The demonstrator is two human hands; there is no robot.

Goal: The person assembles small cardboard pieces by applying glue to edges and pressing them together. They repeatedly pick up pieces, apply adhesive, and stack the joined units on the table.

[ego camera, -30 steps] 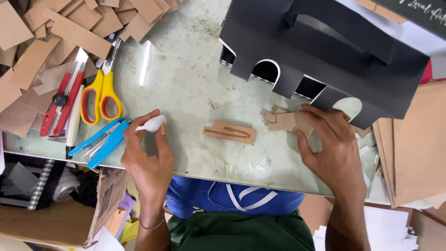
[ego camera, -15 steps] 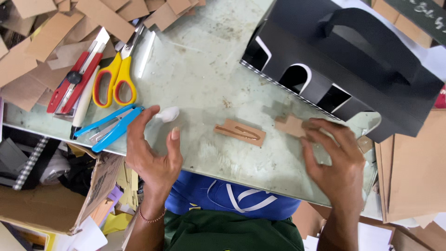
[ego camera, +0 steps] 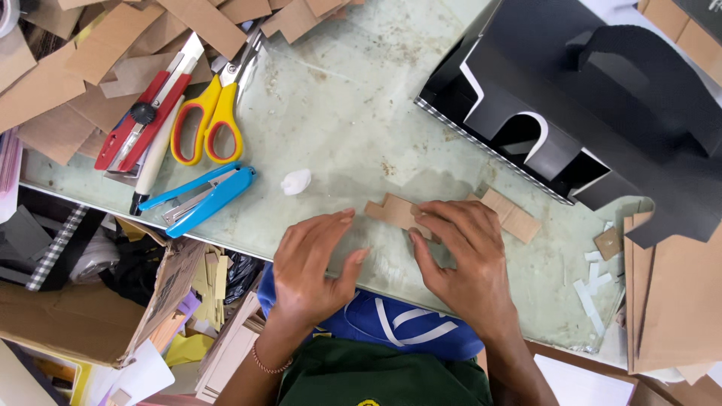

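Loose brown cardboard offcuts [ego camera: 45, 83] cover the far-left part of the pale glass-topped table [ego camera: 338, 113]. Beside them lie a red utility knife [ego camera: 143, 113] and a pair of yellow-handled scissors [ego camera: 207, 120], side by side. Nearer the table edge lies a blue stapler [ego camera: 203, 197]. A small crumpled white wad [ego camera: 295, 181] sits just to its right, clear of both hands.

The left hand [ego camera: 312, 271] lies palm down and flat on the table near its front edge, fingers extended and slightly spread, holding nothing. The fingertips point toward a small notched brown cardboard piece [ego camera: 395, 212], close to it without clear contact.

The right hand [ego camera: 462, 256] lies over that piece. Its thumb and forefinger press on the right part of the piece; the remaining fingers are loosely spread. A second, slatted brown cardboard piece [ego camera: 511, 214] lies just beyond the right hand's fingertips.

A black cardboard box with arched cut-outs and a handle [ego camera: 594, 98] occupies the far-right area. White paper scraps [ego camera: 590, 289] and flat brown cardboard sheets [ego camera: 669, 301] lie below it.
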